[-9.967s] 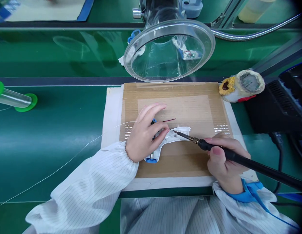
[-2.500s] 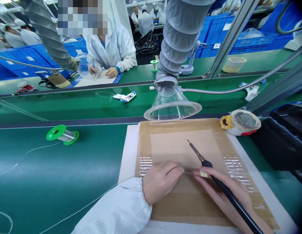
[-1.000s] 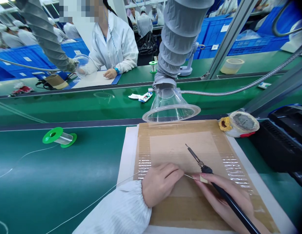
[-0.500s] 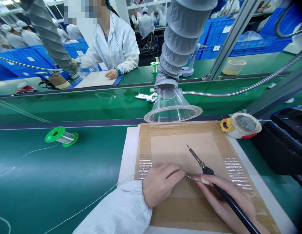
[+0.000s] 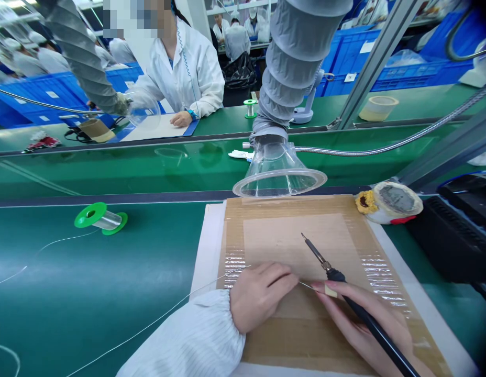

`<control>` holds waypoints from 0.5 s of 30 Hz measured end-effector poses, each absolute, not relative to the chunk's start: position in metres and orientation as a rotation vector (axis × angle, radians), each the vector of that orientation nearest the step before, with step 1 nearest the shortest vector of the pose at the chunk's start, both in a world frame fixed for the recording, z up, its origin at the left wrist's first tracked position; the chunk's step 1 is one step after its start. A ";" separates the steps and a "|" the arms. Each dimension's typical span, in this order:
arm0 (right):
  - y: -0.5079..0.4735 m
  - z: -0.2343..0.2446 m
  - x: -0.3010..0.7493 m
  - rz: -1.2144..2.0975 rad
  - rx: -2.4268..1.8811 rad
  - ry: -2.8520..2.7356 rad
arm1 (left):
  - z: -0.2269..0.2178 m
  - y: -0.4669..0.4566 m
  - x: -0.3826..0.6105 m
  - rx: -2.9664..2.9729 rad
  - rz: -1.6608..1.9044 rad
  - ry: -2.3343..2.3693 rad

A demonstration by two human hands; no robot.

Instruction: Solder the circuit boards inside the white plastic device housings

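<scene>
My left hand, palm down with fingers closed, pinches a thin solder wire over the cardboard-covered board. A short length of the wire spans the gap between my two hands. Its end meets the thumb and fingertip of my right hand. That same hand grips a soldering iron with a black handle, its bare tip pointing up and away above the board. A pale piece sits by the right fingertips; I cannot make out what it is. Left of the board lies a green-ended solder spool, wire trailing from it.
A clear fume funnel hangs over the board's far edge. At the back right stand a round holder with a yellow sponge and a black box. Beyond the green partition, a co-worker in white sits.
</scene>
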State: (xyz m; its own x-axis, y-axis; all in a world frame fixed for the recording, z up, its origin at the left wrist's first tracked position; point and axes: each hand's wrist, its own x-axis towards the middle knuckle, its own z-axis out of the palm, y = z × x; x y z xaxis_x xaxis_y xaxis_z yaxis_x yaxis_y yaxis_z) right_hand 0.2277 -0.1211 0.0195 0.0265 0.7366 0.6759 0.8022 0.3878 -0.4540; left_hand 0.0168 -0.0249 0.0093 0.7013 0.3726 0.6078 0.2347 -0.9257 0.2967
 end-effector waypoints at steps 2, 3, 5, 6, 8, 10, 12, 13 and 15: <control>-0.122 0.018 0.228 -0.088 -1.355 -1.713 | 0.010 -0.024 0.017 2.714 1.039 0.492; -0.122 0.017 0.228 -0.085 -1.355 -1.712 | 0.010 -0.024 0.017 2.714 1.041 0.495; -0.123 0.016 0.229 -0.077 -1.351 -1.719 | 0.010 -0.024 0.017 2.716 1.041 0.496; -0.123 0.016 0.229 -0.073 -1.350 -1.725 | 0.010 -0.024 0.017 2.717 1.037 0.496; -0.123 0.016 0.230 -0.072 -1.348 -1.731 | 0.009 -0.024 0.017 2.717 1.028 0.498; -0.122 0.018 0.229 -0.081 -1.347 -1.731 | 0.007 -0.025 0.017 2.713 1.020 0.501; -0.122 0.019 0.228 -0.088 -1.346 -1.731 | 0.006 -0.025 0.017 2.714 1.020 0.503; -0.122 0.020 0.228 -0.089 -1.346 -1.732 | 0.006 -0.025 0.017 2.714 1.022 0.502; -0.122 0.021 0.227 -0.091 -1.344 -1.734 | 0.007 -0.025 0.017 2.714 1.027 0.501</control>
State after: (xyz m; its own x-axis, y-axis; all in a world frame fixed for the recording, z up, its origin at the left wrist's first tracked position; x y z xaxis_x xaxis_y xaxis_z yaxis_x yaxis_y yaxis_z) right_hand 0.2274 -0.1217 0.0206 0.0088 0.7324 0.6808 0.8000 0.4034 -0.4442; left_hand 0.0167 -0.0248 0.0068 0.7019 0.3789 0.6031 0.2421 -0.9233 0.2982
